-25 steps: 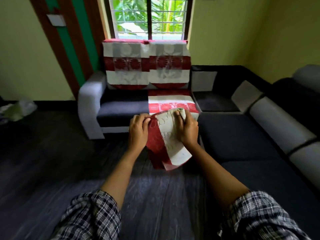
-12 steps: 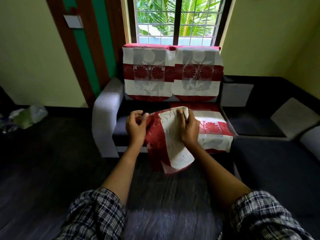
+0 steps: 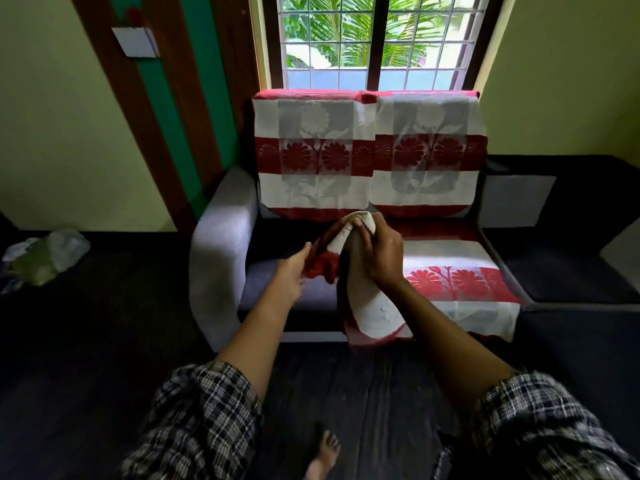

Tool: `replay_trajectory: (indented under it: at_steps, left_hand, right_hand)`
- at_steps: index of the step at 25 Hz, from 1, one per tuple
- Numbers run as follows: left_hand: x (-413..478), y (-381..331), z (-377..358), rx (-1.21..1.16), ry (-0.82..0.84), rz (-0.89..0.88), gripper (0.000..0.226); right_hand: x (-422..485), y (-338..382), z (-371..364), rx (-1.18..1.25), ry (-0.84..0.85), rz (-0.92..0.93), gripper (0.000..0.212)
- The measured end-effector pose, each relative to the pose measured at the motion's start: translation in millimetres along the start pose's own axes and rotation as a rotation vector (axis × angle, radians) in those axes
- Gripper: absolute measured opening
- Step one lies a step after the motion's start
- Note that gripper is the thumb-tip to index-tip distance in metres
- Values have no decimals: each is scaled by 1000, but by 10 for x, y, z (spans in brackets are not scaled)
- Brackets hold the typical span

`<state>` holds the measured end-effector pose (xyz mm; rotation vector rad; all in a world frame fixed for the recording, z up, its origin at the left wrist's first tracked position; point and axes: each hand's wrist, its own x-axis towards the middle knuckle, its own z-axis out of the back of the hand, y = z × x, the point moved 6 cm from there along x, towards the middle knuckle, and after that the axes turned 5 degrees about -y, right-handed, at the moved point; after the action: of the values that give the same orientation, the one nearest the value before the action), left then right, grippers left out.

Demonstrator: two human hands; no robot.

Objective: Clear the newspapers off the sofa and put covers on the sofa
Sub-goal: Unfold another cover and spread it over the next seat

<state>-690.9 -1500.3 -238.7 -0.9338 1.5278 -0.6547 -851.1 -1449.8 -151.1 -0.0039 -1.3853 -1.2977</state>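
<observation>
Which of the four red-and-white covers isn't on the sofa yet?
The bunched cover gripped in the right hand; the others lie spread: left backrest cover, right backrest cover, seat cover.
</observation>
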Motion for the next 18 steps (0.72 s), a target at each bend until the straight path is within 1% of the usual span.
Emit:
replay_trajectory:
  at_steps: [2, 3, 4, 6, 8, 10, 12, 13, 14, 15, 16, 17, 18]
  left_hand:
    - [321, -229, -37, -62, 17, -18, 21]
    - [454, -357, -80, -51, 12, -36, 16]
    - [616, -520, -124, 14, -10, -98, 17]
    - [911, -914, -278, 200, -45, -314, 17]
    - [1074, -1300, -518, 279, 2, -528, 14]
    - [1133, -1556, -721, 306, 78, -681, 11]
    - [1241, -1688, -867, 384, 188, -780, 9]
    - [1299, -1715, -934, 448, 287, -802, 8]
    - [1350, -1729, -996, 511, 408, -803, 9]
    - [1403, -1742, -1051, 571, 522, -796, 10]
    - [1464, -1777, -1103, 623, 603, -799, 10]
    - [1508, -1848, -1138, 653, 646, -826, 9]
    - [1547, -1946, -1163, 659, 659, -871, 9]
  right_hand:
    - [178, -158, -258, -54, 28, 70, 37]
    - [261, -223, -370, -67, 46, 113, 35]
    - [352, -295, -479, -56, 59, 147, 33]
    - [536, -435, -671, -36, 89, 197, 34]
    - [759, -609, -863, -40, 119, 191, 36]
    - [1008, -815, -970, 2, 110, 75, 25]
    - [1208, -1044, -1062, 48, 106, -107, 12]
    - [1298, -1125, -1146, 87, 184, -185, 26]
    - [1369, -1180, -1260, 150, 319, -249, 43]
    - [1417, -1190, -1365, 189, 455, -311, 53]
    - [1461, -1195, -1449, 195, 551, -356, 58]
    - [1511, -1184, -1500, 186, 600, -382, 58]
    - [1566, -1189, -1512, 149, 590, -388, 53]
